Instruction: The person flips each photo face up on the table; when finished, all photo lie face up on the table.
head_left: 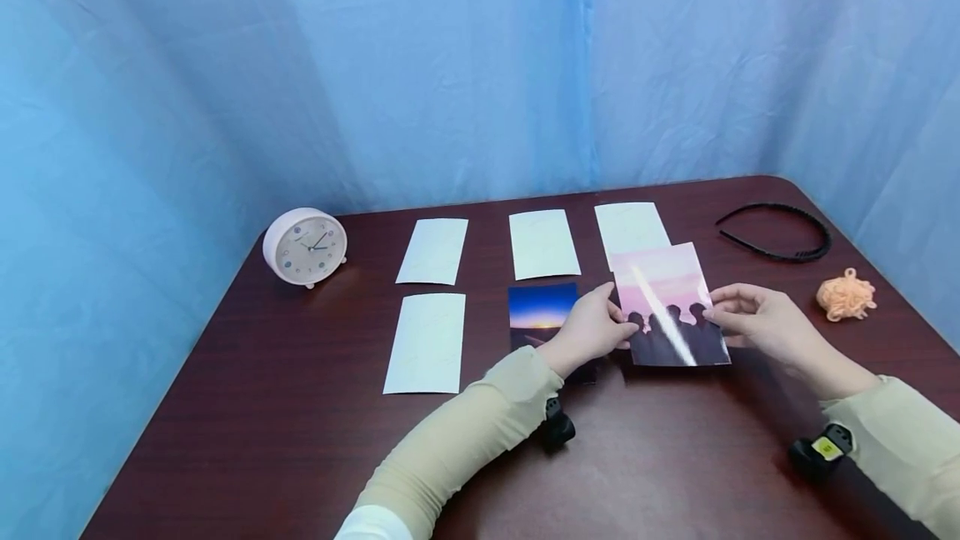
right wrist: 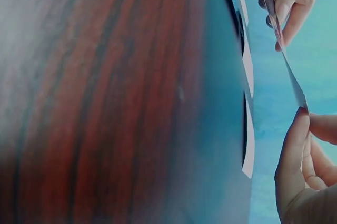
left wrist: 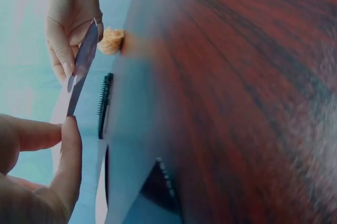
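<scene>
A glossy photo print [head_left: 660, 290], with dark silhouetted figures against a pink sky, is held up over the table between both hands. At its left edge the left hand [head_left: 588, 327] pinches it between thumb and fingers. The right hand [head_left: 772, 327] pinches the opposite edge. Both wrist views show the print [left wrist: 82, 66] nearly edge-on and slightly bowed, raised above the tabletop. Just left of it, a second photo [head_left: 542, 307] with a blue and orange sunset lies on the table, partly covered by the left hand and forearm.
White cards [head_left: 545, 244] lie in rows on the dark wooden table [head_left: 285, 423]; the held print overlaps one [head_left: 632, 227]. A white alarm clock [head_left: 307, 247] stands at the back left. On the right are a black headband [head_left: 776, 257] and an orange scrunchie-like bundle [head_left: 846, 296]. Blue curtains hang behind.
</scene>
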Action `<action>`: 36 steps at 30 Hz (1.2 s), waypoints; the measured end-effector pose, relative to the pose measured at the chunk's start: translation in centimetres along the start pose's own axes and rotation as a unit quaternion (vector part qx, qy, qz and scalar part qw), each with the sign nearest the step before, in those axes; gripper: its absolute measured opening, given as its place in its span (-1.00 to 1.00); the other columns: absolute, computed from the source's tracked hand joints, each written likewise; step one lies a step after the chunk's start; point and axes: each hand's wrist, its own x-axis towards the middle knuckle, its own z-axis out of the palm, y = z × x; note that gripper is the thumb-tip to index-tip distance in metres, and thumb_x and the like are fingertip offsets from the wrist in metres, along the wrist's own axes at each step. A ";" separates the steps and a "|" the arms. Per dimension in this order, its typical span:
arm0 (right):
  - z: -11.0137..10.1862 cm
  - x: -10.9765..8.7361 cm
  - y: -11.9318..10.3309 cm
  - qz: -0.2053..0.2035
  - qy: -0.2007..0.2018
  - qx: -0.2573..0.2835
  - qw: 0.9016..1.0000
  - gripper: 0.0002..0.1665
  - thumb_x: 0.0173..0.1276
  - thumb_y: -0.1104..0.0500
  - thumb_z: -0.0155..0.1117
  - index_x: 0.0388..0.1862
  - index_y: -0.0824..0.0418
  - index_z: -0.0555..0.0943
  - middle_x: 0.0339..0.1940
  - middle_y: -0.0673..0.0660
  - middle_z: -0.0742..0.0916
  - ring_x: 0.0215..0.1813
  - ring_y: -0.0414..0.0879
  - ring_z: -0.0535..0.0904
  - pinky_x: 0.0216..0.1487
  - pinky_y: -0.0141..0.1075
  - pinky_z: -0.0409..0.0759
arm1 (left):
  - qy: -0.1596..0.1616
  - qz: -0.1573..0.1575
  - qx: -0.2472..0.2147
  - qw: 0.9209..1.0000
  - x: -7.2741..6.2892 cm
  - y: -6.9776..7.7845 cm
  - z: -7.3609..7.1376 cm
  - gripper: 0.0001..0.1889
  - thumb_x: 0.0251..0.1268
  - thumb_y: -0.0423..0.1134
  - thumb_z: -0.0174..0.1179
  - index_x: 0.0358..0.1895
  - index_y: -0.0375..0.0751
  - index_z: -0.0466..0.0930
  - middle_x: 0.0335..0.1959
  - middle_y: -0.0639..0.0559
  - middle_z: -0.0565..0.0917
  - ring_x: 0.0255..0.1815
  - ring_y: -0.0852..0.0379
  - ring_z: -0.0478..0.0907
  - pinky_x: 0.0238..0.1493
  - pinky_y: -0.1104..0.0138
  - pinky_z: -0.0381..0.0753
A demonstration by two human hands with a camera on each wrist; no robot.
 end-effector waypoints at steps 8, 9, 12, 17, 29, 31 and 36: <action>-0.2 0.5 0.9 0.040 -0.015 -0.019 0.999 -0.45 0.36 0.17 0.20 0.14 0.57 0.37 -0.43 -0.17 0.66 -0.39 -0.37 0.58 -0.33 -0.35 0.67 | -0.018 -0.018 0.003 1.000 0.5 -0.3 1.0 -0.22 0.16 -0.41 0.29 0.44 -0.33 0.10 -0.51 0.09 0.51 -0.52 0.10 0.69 -0.52 0.48 0.61; -0.2 0.5 1.1 0.043 -0.015 -0.025 0.999 -0.44 0.37 0.17 0.20 0.14 0.58 0.36 -0.42 -0.15 0.66 -0.39 -0.37 0.58 -0.33 -0.35 0.67 | -0.021 -0.018 0.010 1.000 0.5 -0.3 1.0 -0.21 0.15 -0.40 0.29 0.44 -0.33 0.09 -0.50 0.09 0.52 -0.51 0.11 0.69 -0.50 0.49 0.61; -0.2 0.7 1.4 0.055 -0.020 -0.036 0.998 -0.43 0.38 0.15 0.19 0.16 0.57 0.36 -0.39 -0.10 0.67 -0.39 -0.35 0.58 -0.32 -0.33 0.67 | -0.029 -0.019 0.037 0.999 0.6 -0.4 1.2 -0.21 0.15 -0.39 0.30 0.43 -0.33 0.11 -0.48 0.10 0.56 -0.50 0.15 0.69 -0.43 0.52 0.60; 0.0 0.8 1.8 0.080 -0.043 -0.051 0.995 -0.43 0.38 0.15 0.19 0.15 0.57 0.35 -0.35 -0.02 0.67 -0.38 -0.32 0.57 -0.31 -0.31 0.68 | -0.035 -0.023 0.089 0.995 0.5 -0.6 1.4 -0.38 0.14 -0.33 0.33 0.28 -0.30 0.33 -0.51 0.12 0.55 -0.55 0.25 0.64 -0.36 0.55 0.55; 0.2 1.1 2.2 0.098 -0.058 -0.062 0.992 -0.48 0.32 0.19 0.23 0.06 0.57 0.38 -0.42 -0.01 0.64 -0.40 -0.27 0.56 -0.32 -0.30 0.69 | -0.034 -0.020 0.123 0.992 0.5 -0.7 1.6 -0.40 0.11 -0.31 0.35 0.24 -0.30 0.36 -0.60 0.11 0.57 -0.64 0.29 0.59 -0.31 0.56 0.52; 0.2 1.1 2.2 0.099 -0.060 -0.063 0.991 -0.49 0.31 0.19 0.24 0.05 0.57 0.38 -0.43 -0.01 0.64 -0.40 -0.26 0.56 -0.33 -0.30 0.69 | -0.033 -0.020 0.125 0.991 0.5 -0.6 1.7 -0.48 0.11 -0.31 0.35 0.15 -0.30 0.41 -0.61 0.11 0.58 -0.65 0.29 0.59 -0.33 0.57 0.51; 0.1 1.3 2.2 0.099 -0.063 -0.069 0.991 -0.51 0.31 0.19 0.24 0.02 0.56 0.40 -0.43 -0.01 0.64 -0.40 -0.26 0.56 -0.33 -0.30 0.68 | -0.033 -0.015 0.133 0.991 0.6 -0.6 1.8 -0.68 0.10 -0.31 0.35 -0.10 -0.25 0.47 -0.63 0.09 0.62 -0.65 0.30 0.59 -0.41 0.57 0.46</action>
